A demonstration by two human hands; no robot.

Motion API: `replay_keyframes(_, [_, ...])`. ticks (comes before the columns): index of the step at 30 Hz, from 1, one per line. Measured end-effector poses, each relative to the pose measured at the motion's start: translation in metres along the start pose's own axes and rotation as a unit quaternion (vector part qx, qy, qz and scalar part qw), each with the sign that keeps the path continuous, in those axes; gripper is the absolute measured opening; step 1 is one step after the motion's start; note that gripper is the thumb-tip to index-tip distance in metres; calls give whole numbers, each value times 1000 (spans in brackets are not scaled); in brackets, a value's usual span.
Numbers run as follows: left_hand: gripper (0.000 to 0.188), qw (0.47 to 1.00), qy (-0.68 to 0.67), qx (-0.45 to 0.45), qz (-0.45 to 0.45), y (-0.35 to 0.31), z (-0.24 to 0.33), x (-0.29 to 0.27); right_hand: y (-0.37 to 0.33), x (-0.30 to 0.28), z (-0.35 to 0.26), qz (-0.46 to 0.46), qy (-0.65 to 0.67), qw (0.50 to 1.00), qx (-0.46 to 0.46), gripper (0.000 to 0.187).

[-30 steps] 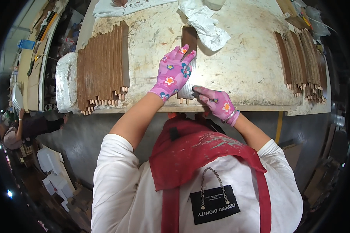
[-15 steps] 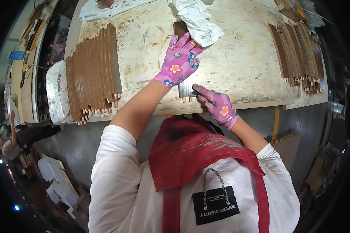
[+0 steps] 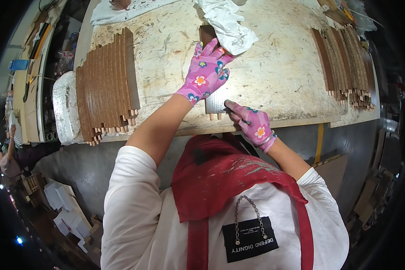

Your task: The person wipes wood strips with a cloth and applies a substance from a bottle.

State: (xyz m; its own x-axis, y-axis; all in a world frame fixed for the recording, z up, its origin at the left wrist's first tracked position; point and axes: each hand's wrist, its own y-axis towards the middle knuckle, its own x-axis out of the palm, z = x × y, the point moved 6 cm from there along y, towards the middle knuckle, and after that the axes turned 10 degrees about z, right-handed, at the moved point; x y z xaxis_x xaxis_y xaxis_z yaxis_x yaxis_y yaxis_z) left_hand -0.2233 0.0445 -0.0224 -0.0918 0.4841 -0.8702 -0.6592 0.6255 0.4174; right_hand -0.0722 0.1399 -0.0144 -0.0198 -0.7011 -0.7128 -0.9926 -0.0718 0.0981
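Observation:
A dark brown wooden board [image 3: 215,103] with light dowel pegs at its near end lies on the worn worktable [image 3: 166,67], pointing away from me. My left hand [image 3: 205,74], in a pink flowered glove, rests over the board's middle with its fingers stretched apart, hiding much of it. At the near right edge of the board, my right hand [image 3: 253,123] is closed in a pinch. A small dark thing shows at its fingertips, too hidden to name. Its matching glove has dark stains on the fingertips. Crumpled white paper [image 3: 231,31] lies against the board's far end.
Brown boards with dowel ends [image 3: 107,83] stand in a row at left, beside a plastic-wrapped block [image 3: 67,108]. More boards [image 3: 344,63] are stacked at right. A white cloth [image 3: 130,12] lies at the far left. Another person [image 3: 11,164] is beyond the table, at far left.
My right hand has shifted very slightly toward me at the board's edge. My left hand stays spread on the board. The person at far left has moved a little.

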Motion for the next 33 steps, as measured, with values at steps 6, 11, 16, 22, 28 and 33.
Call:
replay_keyframes(6, [40,1000,-4,-1,10,-2,-1,0,-5,4,-4,25,-4,1000,-6,53])
replay_keyframes(11, [41,1000,7,-6,3,0,2,2,1,4,8,80,72,994,14,49])
replay_keyframes(16, [42,1000,4,-5,6,0,1,0,1,1,2,28,16,999,39,50])
replay_keyframes(22, [43,1000,0,-8,8,0,-1,3,7,-4,2,13,-5,999,-50,50])
replay_keyframes(28, [44,1000,14,-9,-10,-1,1,3,19,-10,7,-52,13,996,-70,46])
replay_keyframes(33, [44,1000,7,-17,-10,0,2,2,20,-12,11,-124,14,989,-76,42])
